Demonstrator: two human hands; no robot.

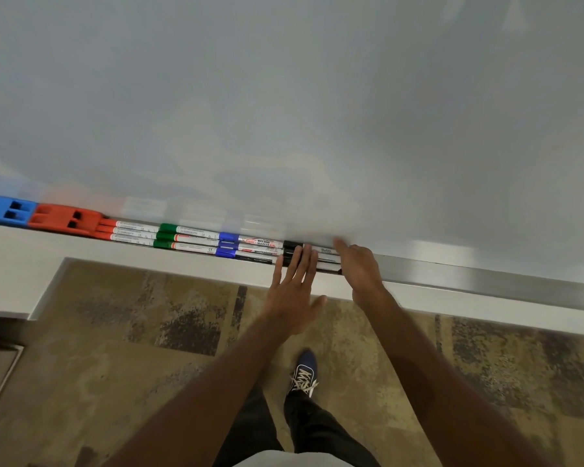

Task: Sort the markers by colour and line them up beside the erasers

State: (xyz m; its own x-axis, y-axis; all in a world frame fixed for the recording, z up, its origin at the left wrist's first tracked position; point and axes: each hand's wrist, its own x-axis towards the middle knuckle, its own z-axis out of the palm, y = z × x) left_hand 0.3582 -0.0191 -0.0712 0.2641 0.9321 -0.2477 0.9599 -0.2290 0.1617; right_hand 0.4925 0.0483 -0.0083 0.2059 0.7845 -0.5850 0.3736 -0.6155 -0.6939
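Note:
On the whiteboard's metal tray (486, 279) lie a blue eraser (4, 210) and an orange eraser (64, 219) at the left. To their right the markers lie in groups end to end: red-capped markers (129, 232), green-capped markers (182, 239), blue-capped markers (246, 247), then black-capped markers (292, 246). My left hand (294, 291) is flat, fingers spread, fingertips resting on the black markers. My right hand (358, 267) sits at the right end of the black markers, fingers curled down over them, index finger against the board. The black markers are partly hidden by both hands.
The whiteboard (284, 96) fills the upper view. A white ledge (21, 261) runs below the tray and steps out at the left. Patterned carpet (149, 332) and my shoe (304, 372) lie beneath. The tray continues to the right of my hands.

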